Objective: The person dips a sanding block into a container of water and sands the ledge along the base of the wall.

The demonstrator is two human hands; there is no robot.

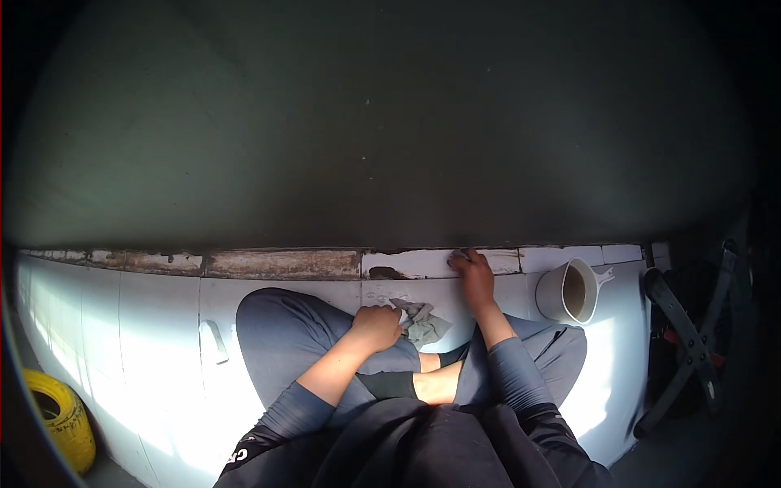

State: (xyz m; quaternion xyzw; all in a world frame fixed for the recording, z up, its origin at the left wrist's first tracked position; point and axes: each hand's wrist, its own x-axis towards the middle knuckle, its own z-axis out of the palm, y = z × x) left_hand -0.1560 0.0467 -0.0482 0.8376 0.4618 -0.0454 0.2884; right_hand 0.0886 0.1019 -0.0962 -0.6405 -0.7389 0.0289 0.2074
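Observation:
My left hand (376, 328) is closed on a crumpled grey cloth (425, 325), which hangs over my crossed legs. My right hand (476, 281) reaches forward to the row of skirting tiles at the foot of the dark wall. Its fingers are pinched around something small and greyish, pressed at a white tile (423, 264); most of that thing is hidden by the fingers. Brown-black residue (385, 272) marks the left part of this tile. Farther left, a skirting tile (285, 264) is heavily covered in brown stain.
A white dipper (551, 294) with a handle stands on the tiled floor to my right. Beyond it is a dark crossed metal frame (691, 346). A flat white object (214, 342) lies left of my knee. A yellow tyre-like ring (71, 435) sits at the far left.

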